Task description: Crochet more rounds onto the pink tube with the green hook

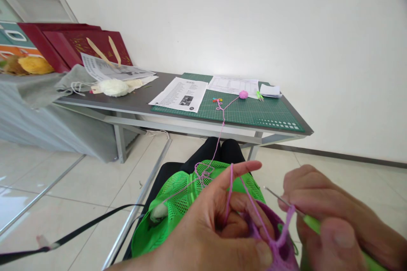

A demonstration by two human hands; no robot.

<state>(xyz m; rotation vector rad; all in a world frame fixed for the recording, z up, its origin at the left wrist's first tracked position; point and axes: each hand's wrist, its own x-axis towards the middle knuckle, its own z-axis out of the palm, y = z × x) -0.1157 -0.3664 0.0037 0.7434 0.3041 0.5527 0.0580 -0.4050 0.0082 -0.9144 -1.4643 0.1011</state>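
Note:
My left hand (225, 220) pinches a piece of purple crochet work (281, 256) at the bottom of the view, its index finger stretched out with pink yarn looped over it. To its right, my right hand (330, 216) grips a crochet hook (310, 222) with a green handle. A purple loop sits on the hook's metal shaft, and the hook's tip points up and left. Loose pink yarn (203, 171) lies tangled on the lap and runs up to a small pink ball (243, 94) on the table. The lower part of the work is hidden.
A green cutting mat (254, 112) on the table bears printed sheets (181, 93), stitch markers (217, 100), small green scissors (260, 95) and paper slips (270, 90). White yarn (113, 87) and dark red bags (85, 46) are at the left. A green mesh bag (174, 190) covers the lap.

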